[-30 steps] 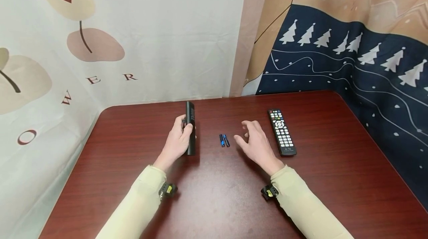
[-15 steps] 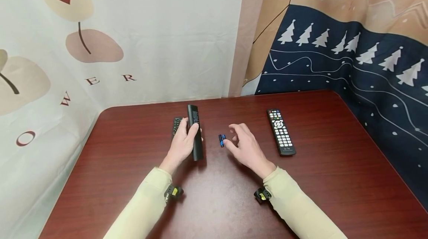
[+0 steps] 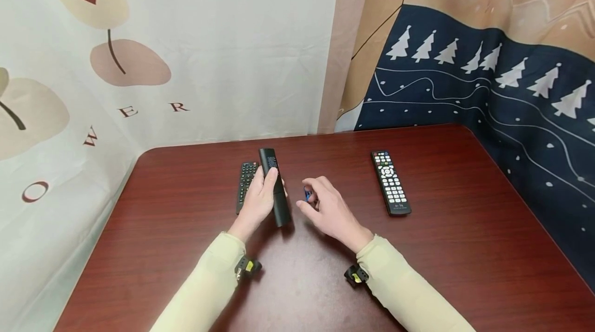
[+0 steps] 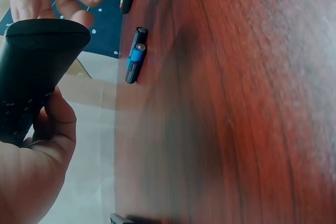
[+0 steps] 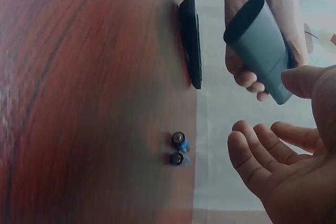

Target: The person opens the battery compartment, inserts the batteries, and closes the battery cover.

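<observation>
My left hand (image 3: 257,198) grips a black remote control (image 3: 281,205) by its sides, thumb across its plain back, which faces up toward me. In the right wrist view this held remote (image 5: 262,45) is tilted above the table, one end toward the camera. My right hand (image 3: 327,210) hovers right at two small blue-and-black batteries (image 4: 136,56), its fingers loosely bent and thumb apart. From the head view the hand partly hides the batteries (image 3: 308,194). In the right wrist view the batteries (image 5: 179,148) lie side by side on the table, apart from the fingertips (image 5: 239,140).
A second black remote (image 3: 244,182) lies buttons up just left of my left hand, partly covered by it. Farther right lies a black remote with white buttons (image 3: 391,183). The reddish-brown table (image 3: 176,208) backs onto a pale printed curtain (image 3: 241,63) and a dark blue one (image 3: 432,89).
My left hand has moved right and turned the held remote so its back shows, uncovering the remote lying on the table. My right hand has moved left to the batteries.
</observation>
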`<state>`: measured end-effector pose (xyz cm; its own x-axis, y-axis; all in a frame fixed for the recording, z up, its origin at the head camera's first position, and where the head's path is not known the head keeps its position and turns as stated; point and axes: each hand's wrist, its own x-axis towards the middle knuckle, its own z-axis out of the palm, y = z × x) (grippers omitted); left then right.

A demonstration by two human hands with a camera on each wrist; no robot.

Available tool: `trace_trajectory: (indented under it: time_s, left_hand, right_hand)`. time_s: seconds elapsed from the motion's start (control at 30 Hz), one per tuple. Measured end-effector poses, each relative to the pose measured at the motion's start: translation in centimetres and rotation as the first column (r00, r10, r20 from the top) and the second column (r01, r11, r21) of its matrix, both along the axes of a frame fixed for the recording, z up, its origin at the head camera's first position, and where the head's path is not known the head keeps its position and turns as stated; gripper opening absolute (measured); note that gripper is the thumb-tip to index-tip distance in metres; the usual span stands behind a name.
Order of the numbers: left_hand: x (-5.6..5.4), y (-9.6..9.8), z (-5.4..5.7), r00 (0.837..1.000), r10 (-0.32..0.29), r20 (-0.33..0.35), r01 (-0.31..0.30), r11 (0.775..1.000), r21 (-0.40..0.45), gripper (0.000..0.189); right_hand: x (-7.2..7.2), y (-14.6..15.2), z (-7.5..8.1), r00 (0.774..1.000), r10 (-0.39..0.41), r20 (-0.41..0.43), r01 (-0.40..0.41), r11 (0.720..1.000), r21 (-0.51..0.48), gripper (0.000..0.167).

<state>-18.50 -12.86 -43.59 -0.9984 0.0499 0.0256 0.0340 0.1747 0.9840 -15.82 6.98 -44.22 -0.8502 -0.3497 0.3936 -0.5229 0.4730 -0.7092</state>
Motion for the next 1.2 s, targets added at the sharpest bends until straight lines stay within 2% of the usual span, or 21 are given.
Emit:
trace_trajectory:
  time_s: [0.33, 0.43, 0.5, 0.6, 0.67, 0.83, 0.93, 1.0, 1.07, 1.2]
  left_hand:
    - [-0.1, 0.8, -0.1, 1.000, 0.016, -0.024, -0.013, 0.992, 0.124, 0.046]
    - [-0.1, 1.0, -0.1, 0.999, 0.022, -0.029, -0.018, 0.990, 0.138, 0.049]
    - [0.0, 1.1, 0.1, 0.999, 0.025, -0.026, -0.020, 0.987, 0.158, 0.050]
    - [0.1, 1.4, 0.2, 0.999, 0.024, -0.030, -0.018, 0.982, 0.186, 0.050]
    - [0.1, 1.5, 0.4, 0.999, 0.019, -0.035, -0.012, 0.977, 0.214, 0.050]
    - [0.1, 1.7, 0.4, 0.999, 0.004, -0.049, 0.009, 0.968, 0.253, 0.051]
    - [0.1, 1.8, 0.5, 0.999, -0.011, -0.046, 0.023, 0.959, 0.282, 0.051]
    - [0.2, 1.9, 0.6, 0.999, -0.021, -0.041, 0.032, 0.953, 0.300, 0.050]
    - [0.2, 2.0, 0.7, 0.999, -0.030, -0.034, 0.039, 0.943, 0.330, 0.048]
    - [0.2, 2.2, 0.8, 0.999, -0.039, -0.024, 0.046, 0.921, 0.388, 0.044]
  right_hand:
    - [0.3, -1.4, -0.2, 0.992, 0.059, 0.108, -0.051, 0.996, -0.072, 0.032]
    - [0.4, -1.7, -0.1, 0.981, 0.072, 0.182, -0.056, 0.994, -0.089, 0.028]
    - [0.4, -1.8, -0.1, 0.964, 0.074, 0.255, -0.048, 0.993, -0.106, 0.025]
    - [0.4, -2.1, -0.1, 0.921, 0.098, 0.377, -0.038, 0.986, -0.161, 0.024]
    - [0.4, -2.3, -0.2, 0.883, 0.130, 0.451, -0.034, 0.976, -0.215, 0.024]
    - [0.3, -2.6, -0.3, 0.758, 0.259, 0.599, -0.005, 0.920, -0.392, 0.029]
    - [0.4, -2.6, -0.3, 0.687, 0.341, 0.642, 0.019, 0.874, -0.485, 0.027]
    - [0.4, -2.7, -0.2, 0.657, 0.384, 0.649, 0.027, 0.848, -0.529, 0.024]
    - [0.5, -2.7, -0.1, 0.637, 0.416, 0.649, 0.030, 0.828, -0.560, 0.021]
    - [0.7, -2.7, 0.2, 0.624, 0.443, 0.643, 0.033, 0.808, -0.588, 0.016]
